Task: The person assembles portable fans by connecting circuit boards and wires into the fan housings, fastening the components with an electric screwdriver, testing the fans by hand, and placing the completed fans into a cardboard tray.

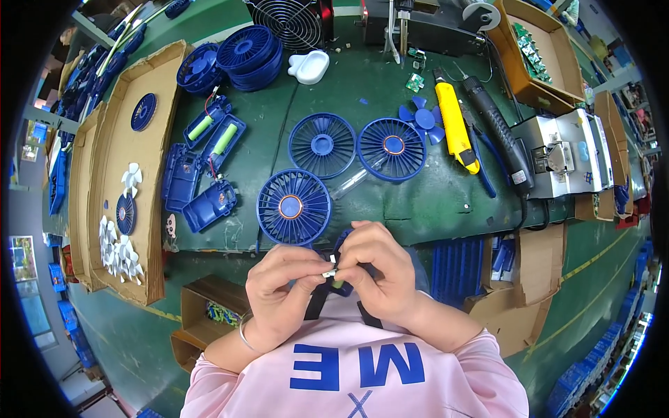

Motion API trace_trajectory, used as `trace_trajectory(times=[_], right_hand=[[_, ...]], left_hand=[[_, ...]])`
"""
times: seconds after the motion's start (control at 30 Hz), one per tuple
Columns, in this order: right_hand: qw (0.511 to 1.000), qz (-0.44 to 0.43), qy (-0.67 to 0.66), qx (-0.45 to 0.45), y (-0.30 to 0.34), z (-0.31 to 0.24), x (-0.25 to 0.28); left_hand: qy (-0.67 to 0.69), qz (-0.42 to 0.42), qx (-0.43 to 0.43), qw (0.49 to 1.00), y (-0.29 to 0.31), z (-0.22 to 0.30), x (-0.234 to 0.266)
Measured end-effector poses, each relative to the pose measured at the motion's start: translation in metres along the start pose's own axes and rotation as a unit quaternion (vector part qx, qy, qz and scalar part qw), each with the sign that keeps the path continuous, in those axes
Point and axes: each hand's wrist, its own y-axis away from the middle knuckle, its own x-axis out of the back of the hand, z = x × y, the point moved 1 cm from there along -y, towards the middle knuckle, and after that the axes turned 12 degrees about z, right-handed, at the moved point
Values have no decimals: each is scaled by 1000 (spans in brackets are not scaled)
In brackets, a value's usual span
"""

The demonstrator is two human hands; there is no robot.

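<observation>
Close to my body, just off the table's near edge, my left hand (284, 280) and my right hand (376, 268) meet with fingertips pinched together. Between them is a small green-and-white piece (329, 274) that looks like a circuit board, partly covered by the fingers. Under the fingers a blue plastic housing (339, 284) shows in part, with something light green in it; how it is supported is hidden. Just beyond my left hand lies a round blue fan grille (294, 207) with a copper-coloured ring. Two more blue grilles (322, 145) (391, 148) lie farther away.
Left are blue housings (198, 205), some with green batteries, and a cardboard tray (139, 83) of white fan blades. A yellow tool (454, 122), a black-handled tool (498, 129) and a metal device (566, 155) stand right. Stacked grilles (249, 56) and a black fan (289, 24) are behind.
</observation>
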Motion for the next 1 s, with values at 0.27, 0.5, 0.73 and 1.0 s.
trace_trajectory(times=[0.27, 0.5, 0.73, 1.0], right_hand=[[995, -97, -23, 11, -7, 6, 6], [994, -93, -41, -36, -6, 8, 7], [995, -95, 18, 3, -6, 8, 6], [997, -81, 12, 9, -8, 1, 9]], left_hand=[[-30, -37, -36, 998, -4, 1, 2], [-26, -27, -11, 999, -2, 1, 2], [-45, -3, -33, 998, -3, 1, -1], [-69, -16, -117, 991, -9, 6, -3]])
